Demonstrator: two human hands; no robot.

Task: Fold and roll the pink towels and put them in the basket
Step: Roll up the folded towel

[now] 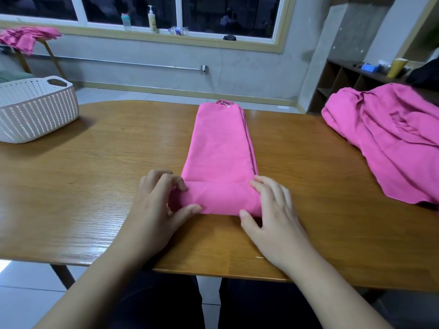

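A pink towel, folded into a long strip, lies mid-counter with its near end turned up into the start of a roll. The left hand pinches that roll's left end between thumb and curled fingers; the right hand grips the right end likewise. A heap of towels sits at the right, a white basket far left.

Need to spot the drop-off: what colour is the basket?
White, with a perforated weave pattern; the basket shows in the head view, far left.
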